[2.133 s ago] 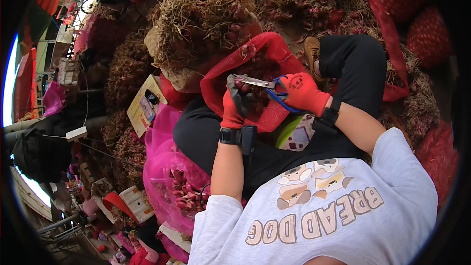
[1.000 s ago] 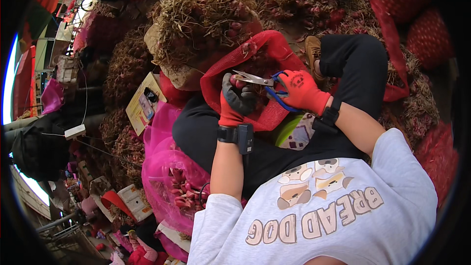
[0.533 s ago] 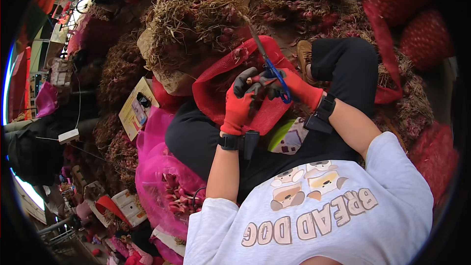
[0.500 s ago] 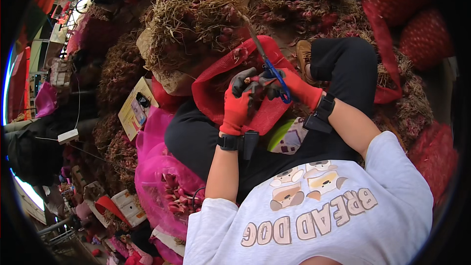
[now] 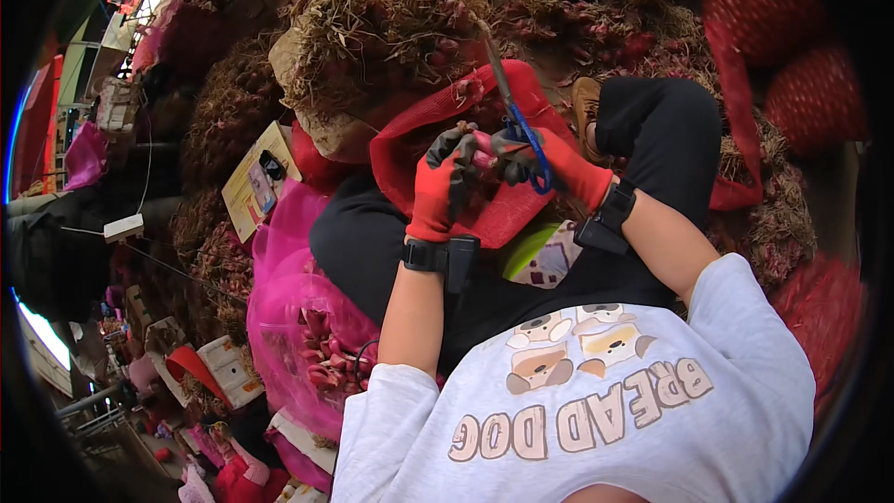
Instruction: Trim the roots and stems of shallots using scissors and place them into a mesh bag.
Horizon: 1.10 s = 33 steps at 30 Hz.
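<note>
Both my hands wear red gloves with dark palms, above a red mesh bag (image 5: 389,156) spread open between my legs. My left hand (image 5: 441,184) is closed around pinkish shallots (image 5: 483,151), their bulbs poking out between the two gloves. Scissors with blue handles (image 5: 544,172) rest in my right hand (image 5: 561,166), the long blades pointing up and away. My right fingertips meet the shallots from the other side. Just beyond the bag, a heap of shallots with dry stalks (image 5: 372,28) sits on a pale sack (image 5: 328,135).
At left, a pink mesh bag (image 5: 279,317) contains loose shallots (image 5: 331,354). More stalked shallots (image 5: 596,9) lie at the far right. Full red mesh sacks (image 5: 759,9) stand beyond my right knee. A yellowish board (image 5: 244,188) carries small dark items. A green and white item (image 5: 540,256) lies between my thighs.
My left hand has turned and drawn slightly left, so the pink bulbs show more plainly between the gloves. The scissors remain in my right hand. The view has shifted slightly.
</note>
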Each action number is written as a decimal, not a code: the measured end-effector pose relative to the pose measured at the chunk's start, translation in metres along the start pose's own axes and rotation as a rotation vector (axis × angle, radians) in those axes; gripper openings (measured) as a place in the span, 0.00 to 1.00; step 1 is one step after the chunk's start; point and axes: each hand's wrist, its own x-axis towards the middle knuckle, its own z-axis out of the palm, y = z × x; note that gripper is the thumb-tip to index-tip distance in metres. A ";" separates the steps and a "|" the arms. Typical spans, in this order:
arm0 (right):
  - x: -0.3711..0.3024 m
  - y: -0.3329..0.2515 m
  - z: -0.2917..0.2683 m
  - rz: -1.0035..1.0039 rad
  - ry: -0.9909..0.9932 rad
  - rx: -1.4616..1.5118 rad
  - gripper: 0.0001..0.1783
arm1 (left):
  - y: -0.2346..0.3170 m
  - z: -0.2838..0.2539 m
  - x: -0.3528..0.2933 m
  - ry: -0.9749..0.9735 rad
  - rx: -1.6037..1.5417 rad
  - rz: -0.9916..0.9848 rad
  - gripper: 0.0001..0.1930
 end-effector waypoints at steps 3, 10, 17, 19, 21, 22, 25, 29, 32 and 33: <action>-0.001 0.005 0.002 0.072 -0.022 0.084 0.13 | 0.000 -0.003 -0.009 0.058 -0.013 -0.077 0.12; 0.012 0.029 -0.002 -0.072 -0.280 0.244 0.12 | 0.004 0.035 -0.030 0.238 -0.314 0.099 0.20; 0.008 0.013 0.015 -0.216 0.094 0.005 0.11 | 0.010 0.048 -0.046 0.173 0.418 0.326 0.31; 0.009 0.014 0.019 -0.263 0.169 -0.110 0.11 | 0.007 0.044 -0.054 0.149 0.014 -0.012 0.31; 0.008 0.012 0.021 -0.310 0.157 -0.191 0.11 | -0.004 0.036 -0.057 0.098 -0.125 0.065 0.31; 0.008 0.011 0.022 -0.312 0.144 -0.190 0.11 | -0.009 0.033 -0.058 0.071 -0.194 0.104 0.32; 0.009 0.009 0.023 -0.304 0.137 -0.217 0.12 | -0.010 0.039 -0.058 0.183 0.224 0.380 0.34; -0.001 -0.006 0.034 -0.227 0.066 -0.154 0.15 | 0.002 0.037 -0.066 0.253 0.039 0.353 0.36; -0.007 -0.015 0.035 -0.219 -0.007 -0.097 0.16 | -0.002 0.028 -0.063 0.197 -0.013 0.347 0.36; -0.008 -0.015 0.035 -0.230 -0.019 -0.096 0.16 | -0.003 0.027 -0.063 0.163 -0.067 0.313 0.36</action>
